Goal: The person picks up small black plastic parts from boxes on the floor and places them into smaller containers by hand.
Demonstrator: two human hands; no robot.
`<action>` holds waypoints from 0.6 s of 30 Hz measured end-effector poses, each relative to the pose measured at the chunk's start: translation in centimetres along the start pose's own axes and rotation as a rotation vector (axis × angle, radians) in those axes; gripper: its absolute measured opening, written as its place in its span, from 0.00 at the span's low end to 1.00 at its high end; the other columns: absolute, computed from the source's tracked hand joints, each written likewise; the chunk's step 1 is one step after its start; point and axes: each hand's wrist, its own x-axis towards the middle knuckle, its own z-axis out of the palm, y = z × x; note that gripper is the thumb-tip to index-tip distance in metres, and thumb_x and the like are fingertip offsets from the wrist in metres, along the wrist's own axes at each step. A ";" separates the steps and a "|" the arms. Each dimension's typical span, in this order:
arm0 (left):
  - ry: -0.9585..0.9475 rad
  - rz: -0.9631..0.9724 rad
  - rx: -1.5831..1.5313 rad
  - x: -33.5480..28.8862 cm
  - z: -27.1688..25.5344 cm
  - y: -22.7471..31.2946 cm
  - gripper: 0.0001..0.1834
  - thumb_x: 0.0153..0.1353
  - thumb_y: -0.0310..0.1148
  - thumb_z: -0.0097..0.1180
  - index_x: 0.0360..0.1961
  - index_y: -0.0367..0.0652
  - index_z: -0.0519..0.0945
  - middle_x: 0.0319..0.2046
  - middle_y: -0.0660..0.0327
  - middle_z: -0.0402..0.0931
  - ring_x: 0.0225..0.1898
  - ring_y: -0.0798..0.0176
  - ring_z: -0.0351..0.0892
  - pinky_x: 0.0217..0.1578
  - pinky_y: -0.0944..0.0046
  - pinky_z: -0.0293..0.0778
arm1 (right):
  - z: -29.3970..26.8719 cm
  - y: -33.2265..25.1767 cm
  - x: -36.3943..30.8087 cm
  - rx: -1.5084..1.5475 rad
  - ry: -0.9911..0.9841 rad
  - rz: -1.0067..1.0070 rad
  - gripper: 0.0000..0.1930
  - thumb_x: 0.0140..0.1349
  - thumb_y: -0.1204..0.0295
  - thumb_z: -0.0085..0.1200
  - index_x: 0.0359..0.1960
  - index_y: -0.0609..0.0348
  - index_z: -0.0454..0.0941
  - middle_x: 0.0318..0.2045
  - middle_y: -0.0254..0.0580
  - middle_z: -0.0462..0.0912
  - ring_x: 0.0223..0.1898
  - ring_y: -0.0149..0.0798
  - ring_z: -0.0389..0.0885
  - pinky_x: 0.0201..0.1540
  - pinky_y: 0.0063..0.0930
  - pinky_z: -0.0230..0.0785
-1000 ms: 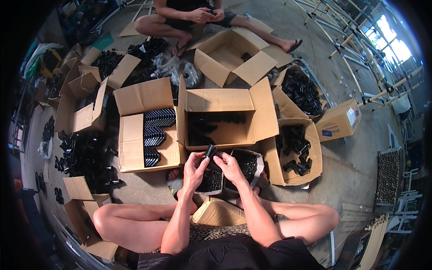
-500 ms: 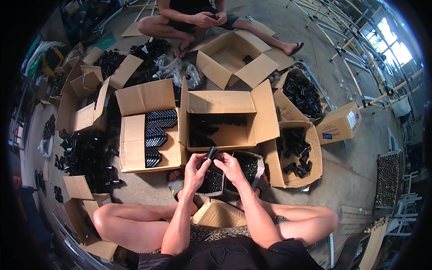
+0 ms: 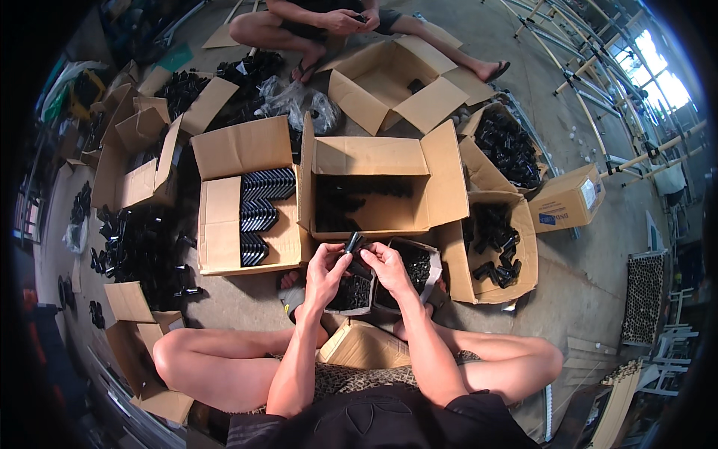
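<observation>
Between my two hands, above the small bins, is a black angled pipe fitting (image 3: 354, 241). My left hand (image 3: 324, 272) is closed round its side, thumb and fingers pinching it. My right hand (image 3: 390, 272) is closed too, its fingertips pressed at the fitting's right side; whether they also hold a small part is hidden. Below my hands stand a left bin (image 3: 350, 311) and a right bin (image 3: 434, 278), both holding many small black pieces. Just beyond, an open carton (image 3: 374, 156) has dark fittings inside. To its left, another carton (image 3: 218, 217) holds neat rows of black angled fittings (image 3: 258, 217).
Loose black fittings (image 3: 138, 251) are heaped on the floor at left. On the right, cartons (image 3: 479, 293) hold more fittings. A co-worker's hands (image 3: 350, 21) hold a dark piece at the far side, behind an open carton (image 3: 359, 101). Metal frames (image 3: 583, 82) stand at far right.
The view has shifted slightly, so the cartons sit a little higher. My right fingers have moved slightly up along the fitting. The fitting stays between my hands.
</observation>
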 end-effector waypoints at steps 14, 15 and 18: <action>0.002 -0.006 -0.026 0.1 0.0 0.2 0.16 0.66 0.29 0.60 0.50 0.31 0.73 0.43 0.53 0.81 0.41 0.68 0.81 0.35 0.69 0.80 | 2.5 -0.9 -0.3 0.012 0.080 -0.129 0.14 0.71 0.63 0.53 0.38 0.64 0.81 0.28 0.27 0.79 0.31 0.20 0.70 0.34 0.20 0.65; -0.001 -0.005 -0.022 0.1 0.0 0.2 0.16 0.66 0.29 0.60 0.50 0.31 0.73 0.43 0.53 0.81 0.41 0.68 0.81 0.35 0.69 0.80 | 2.7 -1.4 -0.5 0.039 0.098 -0.148 0.16 0.72 0.62 0.53 0.37 0.64 0.81 0.27 0.26 0.78 0.30 0.20 0.68 0.33 0.20 0.64; -0.009 -0.014 -0.016 0.1 -0.1 0.1 0.16 0.65 0.30 0.61 0.50 0.31 0.74 0.43 0.53 0.81 0.41 0.67 0.81 0.36 0.69 0.80 | 1.1 -1.7 -0.4 -0.220 0.002 -0.049 0.16 0.72 0.61 0.52 0.39 0.64 0.80 0.27 0.27 0.80 0.31 0.20 0.72 0.34 0.19 0.67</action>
